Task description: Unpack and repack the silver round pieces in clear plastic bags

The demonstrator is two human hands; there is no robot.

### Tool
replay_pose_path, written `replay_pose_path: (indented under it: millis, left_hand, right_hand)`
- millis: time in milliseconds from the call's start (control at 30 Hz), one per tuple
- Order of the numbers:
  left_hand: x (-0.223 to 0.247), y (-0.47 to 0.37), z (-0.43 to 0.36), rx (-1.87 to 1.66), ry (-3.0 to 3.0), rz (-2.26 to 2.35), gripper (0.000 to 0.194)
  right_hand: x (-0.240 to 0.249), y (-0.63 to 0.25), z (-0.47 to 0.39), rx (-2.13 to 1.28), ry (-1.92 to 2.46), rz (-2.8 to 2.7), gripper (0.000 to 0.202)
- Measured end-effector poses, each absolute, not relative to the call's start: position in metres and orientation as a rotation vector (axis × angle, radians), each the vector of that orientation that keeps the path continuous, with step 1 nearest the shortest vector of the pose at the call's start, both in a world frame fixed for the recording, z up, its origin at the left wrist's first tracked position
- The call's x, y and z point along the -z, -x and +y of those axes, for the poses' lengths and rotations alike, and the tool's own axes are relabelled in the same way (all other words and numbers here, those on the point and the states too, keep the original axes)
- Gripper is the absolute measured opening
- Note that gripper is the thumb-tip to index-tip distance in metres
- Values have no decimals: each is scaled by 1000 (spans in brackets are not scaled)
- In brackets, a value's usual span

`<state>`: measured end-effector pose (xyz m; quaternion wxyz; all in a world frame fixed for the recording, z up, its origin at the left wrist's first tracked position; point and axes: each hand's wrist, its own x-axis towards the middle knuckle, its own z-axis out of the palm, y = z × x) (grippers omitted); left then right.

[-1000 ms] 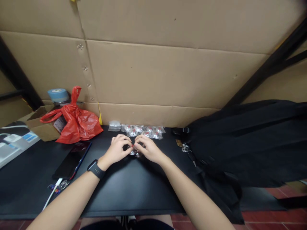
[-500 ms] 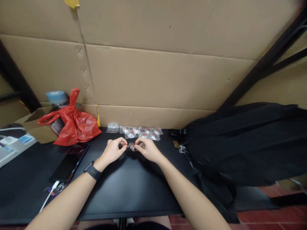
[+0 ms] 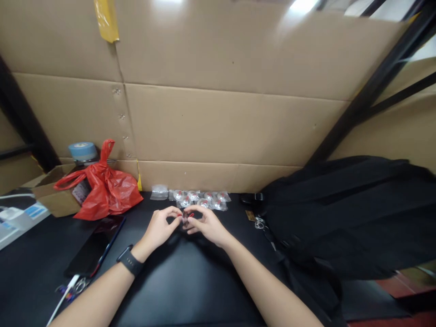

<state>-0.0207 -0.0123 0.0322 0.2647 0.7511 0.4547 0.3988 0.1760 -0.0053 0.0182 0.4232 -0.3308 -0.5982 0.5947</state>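
Small shiny metal discs with red parts are held between my two hands above the black table. My left hand, with a dark watch on the wrist, pinches the left one by its red part. My right hand has its fingers round the right one, and a red loop shows at its fingertips. The two discs are close together, face to face; whether they touch is too small to tell. Just behind the hands lie several clear packets holding silvery discs with red parts. Left of these is a small stack of clear bags.
A red plastic bag stands by a cardboard box and a blue-lidded jar. In front are a phone and a white power strip. A black backpack fills the right side. Cardboard rises behind.
The view has tilted up, so things sit lower. The discs have come closer together, and my right hand's fingers have moved further round its disc.
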Motion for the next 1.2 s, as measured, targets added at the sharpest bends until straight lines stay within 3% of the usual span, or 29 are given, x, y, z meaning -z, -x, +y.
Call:
replay_pose_path:
  millis: [367, 600, 733, 833, 1033, 1200]
  left_hand:
    - [-31, 14, -18, -1212, -2005, 1242, 13]
    - [-28, 10, -19, -1233, -1973, 1278, 13]
    - [-29, 15, -15, -1116, -2103, 1297, 22]
    - [-27, 35, 0, -1046, -2268, 1604, 40]
    - [0, 80, 37, -636, -2401, 1896, 39]
    - [11, 84, 42, -602, -2426, 1906, 44]
  right_hand:
    - [-16, -173, -1, -1427, 792, -1491, 55]
    - [-16, -171, -5, -1218, 824, -1652, 63]
    - [-18, -173, -5, -1087, 903, -1720, 56]
    - [-20, -179, -4, -980, 923, -1768, 50]
    - [-21, -188, 2, -879, 928, -1833, 44]
    - [-26, -191, 1, -849, 911, -1881, 43]
